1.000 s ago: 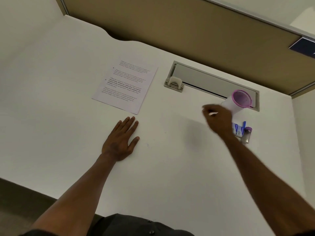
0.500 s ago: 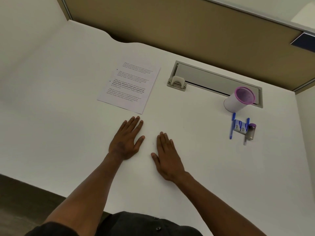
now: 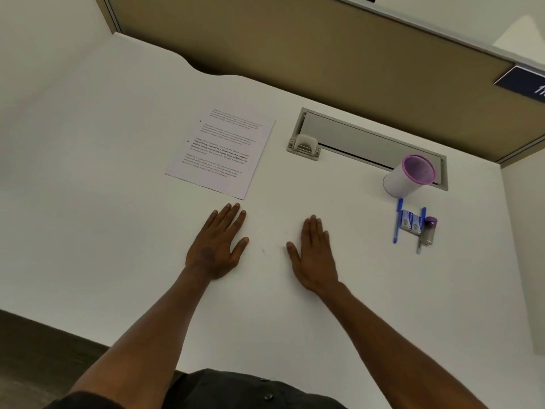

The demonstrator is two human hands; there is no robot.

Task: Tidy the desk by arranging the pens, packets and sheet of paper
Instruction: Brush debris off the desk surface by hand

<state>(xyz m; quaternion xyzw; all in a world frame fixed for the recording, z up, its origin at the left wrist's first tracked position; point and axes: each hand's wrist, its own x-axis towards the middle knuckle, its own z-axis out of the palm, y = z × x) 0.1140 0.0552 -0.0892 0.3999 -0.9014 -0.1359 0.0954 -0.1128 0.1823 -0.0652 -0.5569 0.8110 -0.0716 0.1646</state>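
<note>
A printed sheet of paper (image 3: 220, 152) lies flat on the white desk (image 3: 118, 231), left of centre. At the right, two blue pens (image 3: 397, 221) lie side by side with two small white packets (image 3: 412, 223) between them and a small purple-capped vial (image 3: 429, 231) beside them. Just behind them stands a white cup with a purple rim (image 3: 408, 175), and nothing shows inside it. My left hand (image 3: 216, 245) rests palm down below the paper. My right hand (image 3: 314, 255) lies flat beside it. Both hold nothing.
A grey cable tray with a flip lid (image 3: 348, 140) is set into the desk's far side. A tan partition (image 3: 295, 54) closes off the back and white panels the sides. The desk's near edge runs by my dark shirt (image 3: 250, 391).
One second ago my right hand was up by the cup and pens; it has pulled back and settled flat next to my left hand. The left hand stayed put.
</note>
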